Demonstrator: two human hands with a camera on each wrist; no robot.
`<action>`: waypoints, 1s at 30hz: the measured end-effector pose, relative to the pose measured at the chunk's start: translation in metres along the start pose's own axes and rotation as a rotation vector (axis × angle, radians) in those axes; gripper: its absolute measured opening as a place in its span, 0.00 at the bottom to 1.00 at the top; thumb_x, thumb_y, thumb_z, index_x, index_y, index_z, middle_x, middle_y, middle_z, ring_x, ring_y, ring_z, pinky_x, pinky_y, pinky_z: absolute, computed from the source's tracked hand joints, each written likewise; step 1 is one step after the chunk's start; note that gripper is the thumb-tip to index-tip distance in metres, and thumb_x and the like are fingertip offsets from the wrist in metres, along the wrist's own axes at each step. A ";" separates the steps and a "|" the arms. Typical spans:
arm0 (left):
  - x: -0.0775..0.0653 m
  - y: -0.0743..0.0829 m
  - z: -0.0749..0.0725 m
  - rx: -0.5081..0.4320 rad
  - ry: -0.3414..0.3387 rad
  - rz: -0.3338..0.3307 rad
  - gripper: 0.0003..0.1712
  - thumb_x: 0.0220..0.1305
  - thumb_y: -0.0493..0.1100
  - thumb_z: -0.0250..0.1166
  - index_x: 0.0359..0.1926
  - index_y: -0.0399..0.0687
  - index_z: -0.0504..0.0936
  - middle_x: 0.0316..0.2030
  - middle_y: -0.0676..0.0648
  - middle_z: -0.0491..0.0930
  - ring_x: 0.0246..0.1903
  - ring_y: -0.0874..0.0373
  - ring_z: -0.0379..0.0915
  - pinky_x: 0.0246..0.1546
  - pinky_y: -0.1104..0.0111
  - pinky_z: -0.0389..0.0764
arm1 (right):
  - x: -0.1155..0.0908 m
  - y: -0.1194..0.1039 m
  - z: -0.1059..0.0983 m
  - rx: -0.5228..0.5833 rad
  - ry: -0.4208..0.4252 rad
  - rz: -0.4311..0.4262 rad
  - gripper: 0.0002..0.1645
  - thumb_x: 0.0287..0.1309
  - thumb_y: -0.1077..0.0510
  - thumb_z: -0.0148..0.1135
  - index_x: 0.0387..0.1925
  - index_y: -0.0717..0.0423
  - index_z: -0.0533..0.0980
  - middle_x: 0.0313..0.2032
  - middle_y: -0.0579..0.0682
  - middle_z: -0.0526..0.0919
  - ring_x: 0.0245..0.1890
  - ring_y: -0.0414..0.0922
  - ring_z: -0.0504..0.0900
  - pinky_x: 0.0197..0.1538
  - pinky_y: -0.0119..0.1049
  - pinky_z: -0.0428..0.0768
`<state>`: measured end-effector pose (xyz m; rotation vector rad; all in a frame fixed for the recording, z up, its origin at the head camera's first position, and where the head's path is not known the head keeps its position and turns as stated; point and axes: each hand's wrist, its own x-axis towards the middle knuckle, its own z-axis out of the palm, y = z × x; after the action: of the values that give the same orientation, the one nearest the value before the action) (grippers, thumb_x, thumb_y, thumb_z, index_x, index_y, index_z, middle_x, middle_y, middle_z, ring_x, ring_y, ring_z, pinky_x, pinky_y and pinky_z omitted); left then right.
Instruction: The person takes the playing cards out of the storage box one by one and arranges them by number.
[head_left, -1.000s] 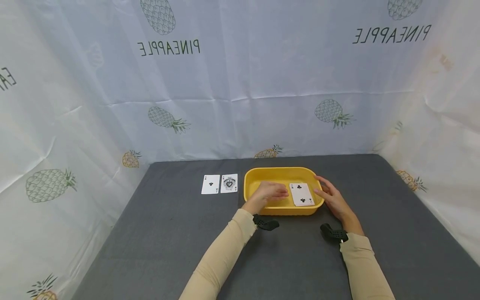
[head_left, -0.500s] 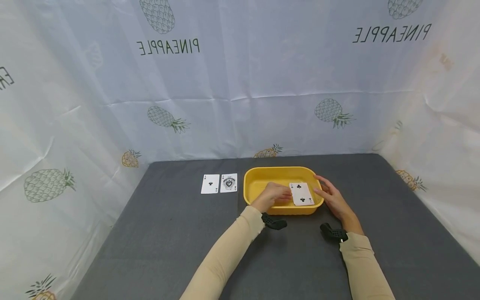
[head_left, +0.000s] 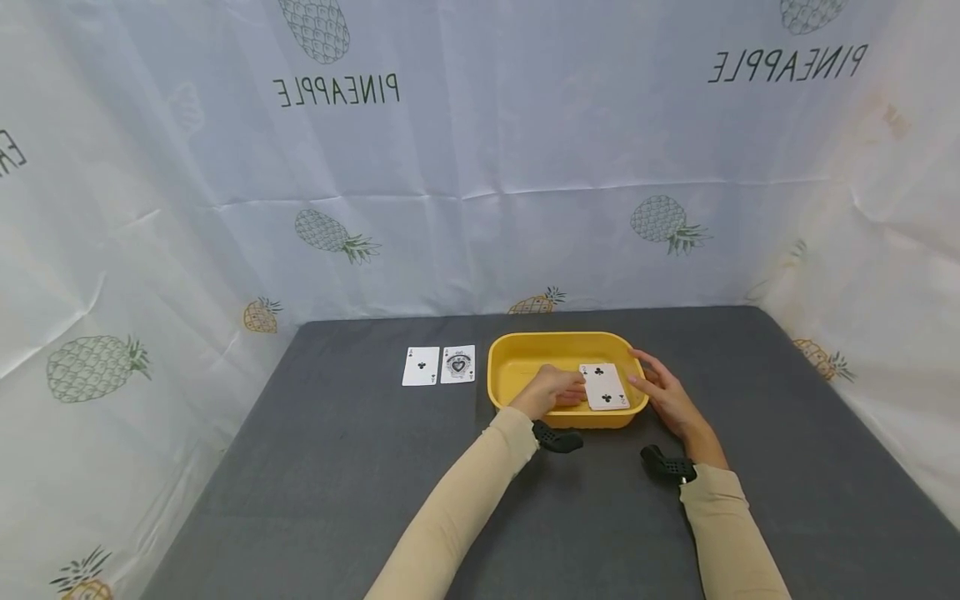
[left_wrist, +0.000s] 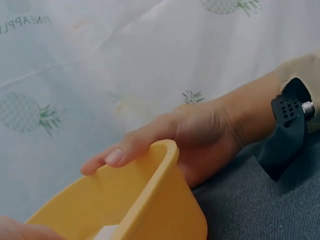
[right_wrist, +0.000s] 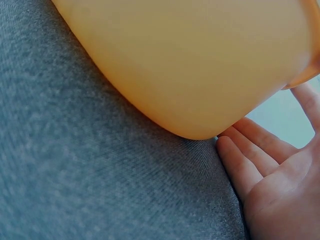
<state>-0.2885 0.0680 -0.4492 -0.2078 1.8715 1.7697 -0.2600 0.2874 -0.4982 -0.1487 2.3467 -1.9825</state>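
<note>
Well, nearest me, at the bottom of the frame, come my two beige sleeves [head_left: 457, 508], then two black wrist bands [head_left: 557, 438]. My left hand [head_left: 552, 393], just right of centre, has bent fingers at the pile's left edge, I'd guess because the tray floor leaves room there; whether they pinch a card I can't tell. My right hand [head_left: 672, 404], farther right, clamps the rim of the one yellow tray [head_left: 592, 422], thumb over it and fingers outside, likely to stop it sliding. At the tray's right end lies one pile of cards [head_left: 604, 388], two clubs on top, its number uncountable. Left of the tray lie two loose cards: a single-club card [head_left: 421, 367] and an ornate card [head_left: 458, 365], spaced, I suppose, for reading. Behind the grey table [head_left: 337, 467] hangs a white curtain [head_left: 450, 158] with two whole mirrored PINEAPPLE words
</note>
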 end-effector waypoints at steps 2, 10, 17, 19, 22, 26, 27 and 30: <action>0.000 0.001 0.002 0.000 0.003 0.000 0.20 0.62 0.37 0.62 0.54 0.32 0.78 0.50 0.36 0.83 0.49 0.47 0.83 0.54 0.62 0.83 | 0.000 0.000 0.000 -0.007 0.000 0.007 0.36 0.70 0.54 0.51 0.74 0.49 0.50 0.70 0.72 0.55 0.47 0.24 0.72 0.47 0.15 0.74; 0.000 0.001 0.011 -0.023 0.036 0.001 0.15 0.58 0.34 0.65 0.46 0.32 0.81 0.42 0.37 0.85 0.34 0.54 0.82 0.50 0.64 0.85 | 0.001 0.002 -0.001 0.000 0.002 -0.004 0.36 0.70 0.54 0.52 0.74 0.48 0.51 0.70 0.73 0.55 0.48 0.24 0.72 0.47 0.15 0.75; 0.011 -0.002 0.018 -0.034 0.049 0.017 0.10 0.55 0.34 0.68 0.38 0.33 0.84 0.30 0.44 0.83 0.24 0.60 0.76 0.42 0.69 0.86 | 0.001 0.001 0.000 -0.011 0.006 0.000 0.36 0.70 0.55 0.51 0.74 0.51 0.50 0.69 0.73 0.56 0.47 0.24 0.72 0.46 0.15 0.75; 0.008 -0.001 0.020 -0.021 0.061 0.026 0.11 0.57 0.34 0.67 0.41 0.33 0.84 0.28 0.46 0.82 0.23 0.62 0.74 0.45 0.68 0.86 | 0.002 0.001 0.000 -0.011 0.007 -0.003 0.36 0.70 0.55 0.51 0.74 0.50 0.50 0.69 0.74 0.56 0.47 0.24 0.73 0.46 0.15 0.75; 0.005 0.000 0.024 -0.020 0.096 0.037 0.12 0.57 0.33 0.67 0.43 0.32 0.83 0.25 0.48 0.79 0.21 0.64 0.72 0.45 0.68 0.86 | 0.002 0.001 -0.001 -0.012 0.008 -0.005 0.36 0.70 0.54 0.51 0.74 0.50 0.51 0.69 0.74 0.57 0.47 0.24 0.73 0.46 0.16 0.76; 0.003 0.001 0.027 -0.015 0.146 0.036 0.13 0.57 0.31 0.66 0.44 0.31 0.82 0.25 0.47 0.79 0.20 0.64 0.72 0.43 0.69 0.86 | 0.001 0.001 -0.001 -0.007 0.008 -0.006 0.36 0.70 0.54 0.52 0.73 0.50 0.51 0.68 0.73 0.57 0.46 0.25 0.73 0.46 0.16 0.76; 0.003 0.001 0.027 -0.012 0.155 0.035 0.13 0.57 0.31 0.66 0.45 0.31 0.82 0.26 0.46 0.80 0.20 0.64 0.72 0.43 0.69 0.86 | 0.001 0.001 -0.001 -0.004 0.007 -0.007 0.35 0.70 0.54 0.52 0.73 0.50 0.51 0.68 0.74 0.57 0.46 0.25 0.73 0.46 0.16 0.76; 0.002 0.001 0.028 -0.007 0.171 0.031 0.14 0.57 0.31 0.66 0.45 0.30 0.82 0.30 0.44 0.82 0.21 0.63 0.73 0.42 0.70 0.86 | 0.000 0.001 -0.001 0.000 0.000 -0.012 0.35 0.70 0.55 0.51 0.73 0.51 0.51 0.68 0.74 0.57 0.46 0.24 0.73 0.46 0.16 0.76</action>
<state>-0.2829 0.0955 -0.4489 -0.3435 1.9977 1.8295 -0.2604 0.2882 -0.4992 -0.1632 2.3516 -1.9883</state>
